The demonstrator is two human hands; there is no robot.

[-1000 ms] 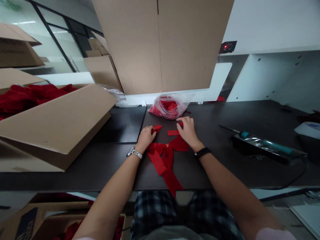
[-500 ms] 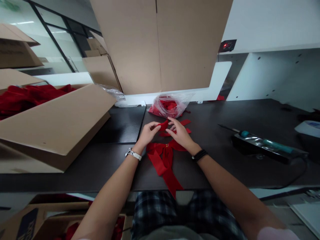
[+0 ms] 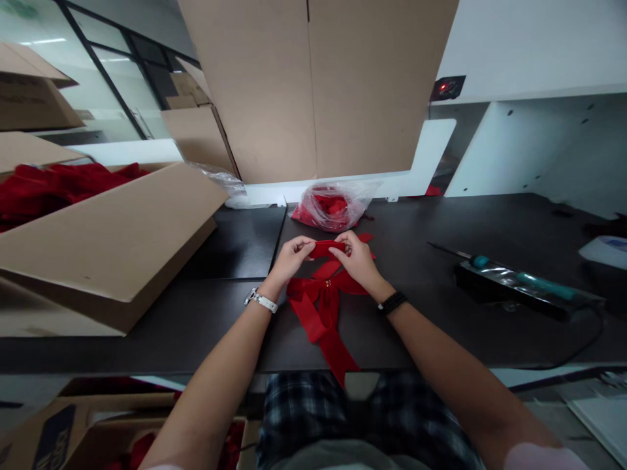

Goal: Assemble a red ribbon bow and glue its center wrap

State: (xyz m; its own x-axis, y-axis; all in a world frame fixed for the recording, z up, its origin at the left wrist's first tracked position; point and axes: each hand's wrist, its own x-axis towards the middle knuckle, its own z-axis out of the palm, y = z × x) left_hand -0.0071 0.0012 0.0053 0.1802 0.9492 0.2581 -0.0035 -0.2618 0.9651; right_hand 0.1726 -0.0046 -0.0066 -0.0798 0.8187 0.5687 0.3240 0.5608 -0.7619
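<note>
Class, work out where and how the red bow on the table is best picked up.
Pinch the red bow at its gathered middle, by the gold-coloured tie, probably from above and the near side. Its loops spread sideways from there, and its tails trail toward the person; the left hand and right hand hold a red strip just beyond.

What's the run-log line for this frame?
left hand: pinches red ribbon strip; right hand: pinches its other end; dark table: red bow

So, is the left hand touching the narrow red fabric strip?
Touching. The head view shows the left hand holding the left end of the narrow red fabric strip between thumb and fingers, with no gap.
</note>
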